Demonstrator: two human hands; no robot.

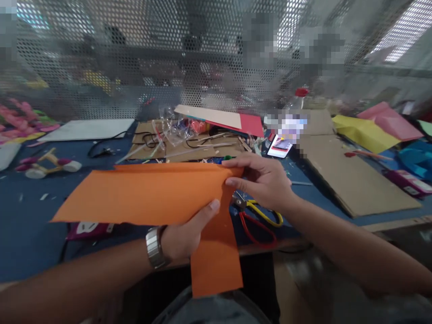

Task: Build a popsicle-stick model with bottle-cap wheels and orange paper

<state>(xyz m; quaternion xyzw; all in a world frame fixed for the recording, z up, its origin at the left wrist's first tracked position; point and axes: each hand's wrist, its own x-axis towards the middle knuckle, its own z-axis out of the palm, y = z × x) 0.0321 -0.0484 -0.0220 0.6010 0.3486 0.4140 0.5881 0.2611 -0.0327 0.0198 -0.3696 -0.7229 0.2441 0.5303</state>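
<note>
Hands, left hand [184,234] and right hand [259,180], pinch a folded orange paper sheet [151,193] above a blue surface [27,225], hiding part of scissors [259,220] beside brown cardboard [354,180].

Folded orange paper [148,193] held above the table edge.

This place looks like a craft workshop. A blue work table [20,234] is covered with coloured paper sheets [366,132], brown cardboard [354,180], thin wooden sticks [202,150] and small paper scraps. Scissors [259,220] with yellow and red handles lie on the table. Behind the table stands a perforated metal screen [135,54], and behind it more work places are visible, but blurred.
</note>
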